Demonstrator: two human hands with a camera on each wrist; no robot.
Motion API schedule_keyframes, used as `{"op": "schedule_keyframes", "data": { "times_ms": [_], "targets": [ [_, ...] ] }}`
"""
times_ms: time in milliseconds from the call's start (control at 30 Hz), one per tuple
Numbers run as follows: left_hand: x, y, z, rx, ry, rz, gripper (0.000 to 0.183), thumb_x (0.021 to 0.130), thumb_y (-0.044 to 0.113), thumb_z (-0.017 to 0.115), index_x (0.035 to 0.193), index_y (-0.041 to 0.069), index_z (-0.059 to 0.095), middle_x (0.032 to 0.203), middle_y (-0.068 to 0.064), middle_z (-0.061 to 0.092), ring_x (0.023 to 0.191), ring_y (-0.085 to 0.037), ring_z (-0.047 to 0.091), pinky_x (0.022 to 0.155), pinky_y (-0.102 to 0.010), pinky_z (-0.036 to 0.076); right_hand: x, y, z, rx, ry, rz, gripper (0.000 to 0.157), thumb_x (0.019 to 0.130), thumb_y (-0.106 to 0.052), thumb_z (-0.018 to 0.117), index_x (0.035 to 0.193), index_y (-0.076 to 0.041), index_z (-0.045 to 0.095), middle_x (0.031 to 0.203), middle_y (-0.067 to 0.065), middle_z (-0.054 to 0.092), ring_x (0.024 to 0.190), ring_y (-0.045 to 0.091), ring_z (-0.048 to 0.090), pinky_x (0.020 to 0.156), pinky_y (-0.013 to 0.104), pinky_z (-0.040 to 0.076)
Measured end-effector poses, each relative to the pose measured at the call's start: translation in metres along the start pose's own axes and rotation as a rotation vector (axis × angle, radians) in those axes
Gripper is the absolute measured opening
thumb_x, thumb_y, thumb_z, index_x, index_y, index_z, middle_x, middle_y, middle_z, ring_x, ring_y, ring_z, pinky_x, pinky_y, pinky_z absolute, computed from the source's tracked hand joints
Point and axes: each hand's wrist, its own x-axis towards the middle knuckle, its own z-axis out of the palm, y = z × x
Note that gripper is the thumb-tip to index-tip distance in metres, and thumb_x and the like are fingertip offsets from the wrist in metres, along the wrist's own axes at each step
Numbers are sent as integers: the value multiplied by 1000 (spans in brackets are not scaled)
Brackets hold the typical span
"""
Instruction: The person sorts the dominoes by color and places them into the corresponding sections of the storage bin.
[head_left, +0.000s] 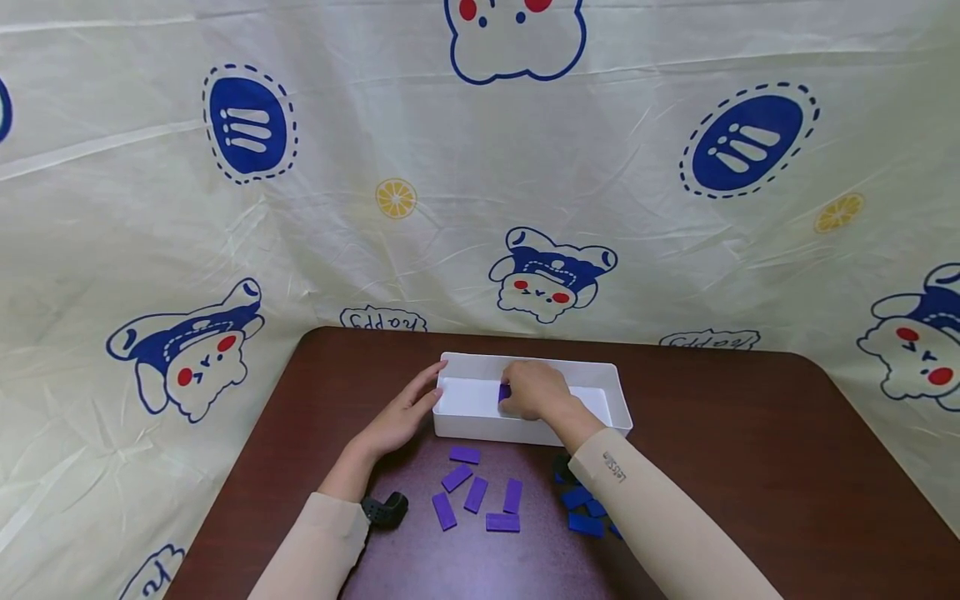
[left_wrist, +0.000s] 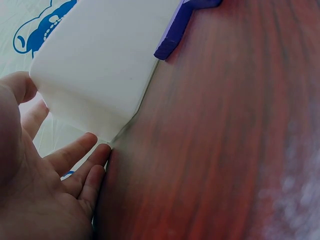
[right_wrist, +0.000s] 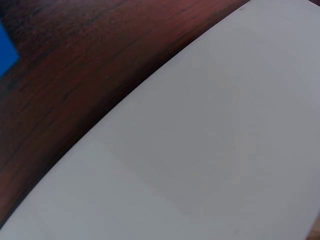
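A white rectangular box (head_left: 480, 428) stands near the table's far edge. Over its inside, my right hand (head_left: 536, 390) pinches a purple block (head_left: 504, 392); the hand covers most of that block. My left hand (head_left: 397, 421) is at the box's left end, thumb and fingers extended, fingertips right at the end wall. In the left wrist view, the thumb (left_wrist: 22, 86) meets the box's corner and the other fingers spread below it. Several purple blocks (head_left: 476, 495) lie on the table in front of the box. The box's outer wall (right_wrist: 200, 130) fills most of the right wrist view, hiding the right fingers.
Several blue blocks (head_left: 585, 525) lie to the right of the purple ones, partly under my right forearm (head_left: 645, 500). The brown table (head_left: 750, 450) reaches out on both sides. Behind it hangs a pale sheet (head_left: 345, 108) with cartoon prints.
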Motion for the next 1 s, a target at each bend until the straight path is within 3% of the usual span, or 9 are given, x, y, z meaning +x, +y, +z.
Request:
{"op": "schedule_keyframes", "data": {
  "times_ms": [467, 1000],
  "targets": [
    [0, 0, -1, 8, 0, 4, 53, 112, 34, 45, 163, 31, 31, 168, -17, 31, 156, -34, 30, 126, -59, 23, 2, 2, 2, -20, 27, -31, 32, 85, -27, 82, 112, -12, 79, 101, 3, 72, 85, 20, 56, 73, 40, 50],
    [0, 0, 0, 13, 1, 3, 54, 111, 35, 46, 163, 31, 31, 167, -17, 31, 155, -33, 30, 126, -59, 24, 1, 0, 1, -17, 14, -15, 38, 86, -28, 82, 120, -12, 77, 112, 6, 74, 91, 22, 60, 83, 44, 54]
  ]
}}
